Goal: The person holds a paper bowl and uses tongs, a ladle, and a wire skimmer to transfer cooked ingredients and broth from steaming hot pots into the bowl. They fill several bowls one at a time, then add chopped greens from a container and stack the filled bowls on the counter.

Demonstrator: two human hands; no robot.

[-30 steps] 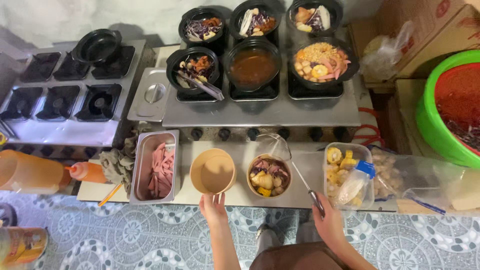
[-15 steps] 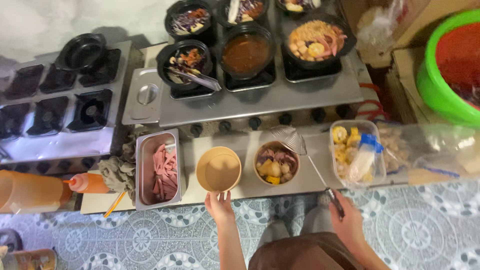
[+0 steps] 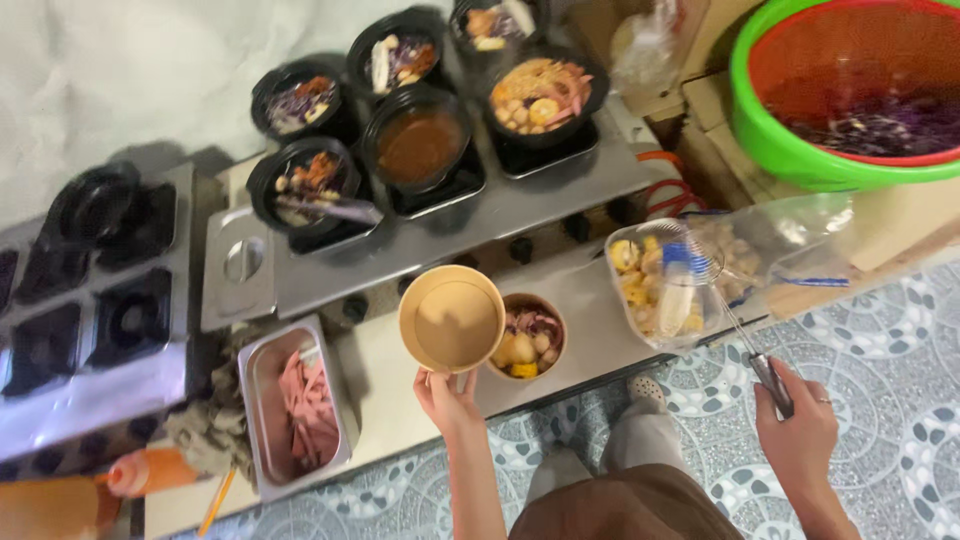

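Left hand (image 3: pixel 447 397) pinching the near rim of an empty paper bowl (image 3: pixel 452 318), fingers curled on the edge, thumb under; bowl lifted and tilted just ahead of the hand. Right hand (image 3: pixel 797 432) closed around the handle of a wire skimmer (image 3: pixel 700 262), long axis running from the fist up and leftward, its basket over a clear tub (image 3: pixel 668 285) of yellow and pale pieces. Between the hands, nearer the left and touching the empty bowl's right edge in view, a filled bowl (image 3: pixel 528 337) with purple and yellow bits. Left of the left hand, a steel tray (image 3: pixel 296 407) of pink strips. Farther ahead, black pots (image 3: pixel 419 140) on a steel cooker (image 3: pixel 330 270). Ahead of the right hand, a green basin (image 3: pixel 810 150).
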